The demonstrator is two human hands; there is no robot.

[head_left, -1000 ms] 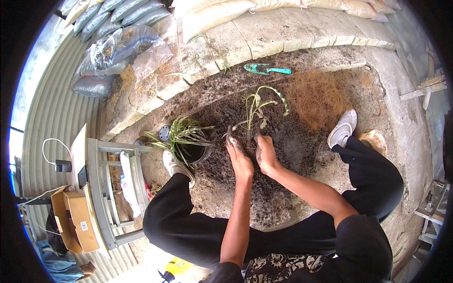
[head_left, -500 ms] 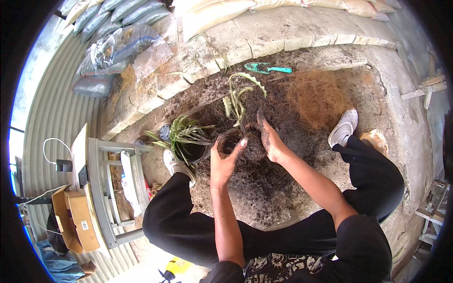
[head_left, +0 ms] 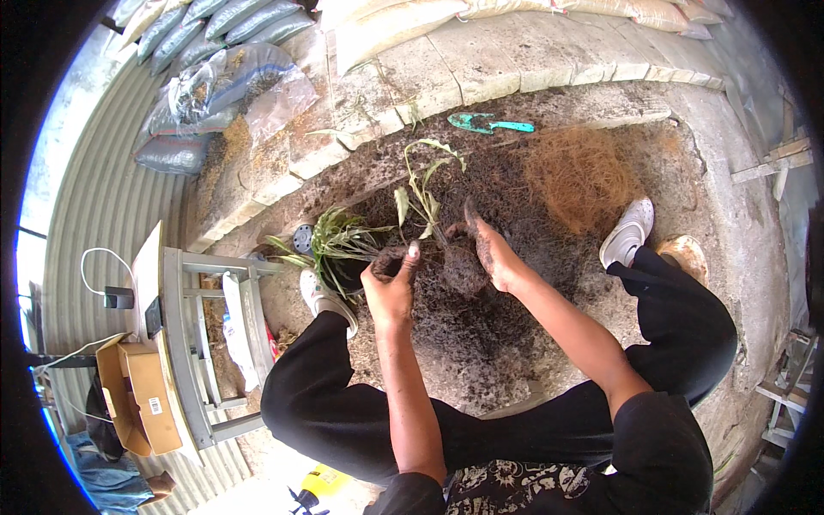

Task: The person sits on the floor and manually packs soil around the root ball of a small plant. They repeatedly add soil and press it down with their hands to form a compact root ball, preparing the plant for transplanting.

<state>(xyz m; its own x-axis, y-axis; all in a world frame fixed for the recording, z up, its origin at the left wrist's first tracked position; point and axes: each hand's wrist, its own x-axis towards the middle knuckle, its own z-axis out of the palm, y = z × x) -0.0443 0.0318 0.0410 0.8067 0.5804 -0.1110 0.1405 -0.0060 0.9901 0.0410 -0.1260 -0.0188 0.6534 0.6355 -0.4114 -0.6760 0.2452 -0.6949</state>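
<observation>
Dark soil: a heap (head_left: 481, 283) spread over the concrete floor, the landmark here.
Head view, plant: a small green seedling (head_left: 423, 199) with a dark root clump (head_left: 459, 266), held just above the near part of the heap.
Left hand: (head_left: 390, 287) fingers curled around the left side of the root clump, thumb up.
Right hand: (head_left: 491, 251) fingers straight and pressed flat against the clump's right side, soiled.
Potted plant: (head_left: 339, 245) at the heap's left edge, beside the left hand.
Trowel: a turquoise one (head_left: 491, 125) beyond the heap's far edge.
Coconut fibre: a brown mound (head_left: 584, 176) on the heap's right side.
Sacks: (head_left: 403, 21) stacked well beyond the heap.
</observation>
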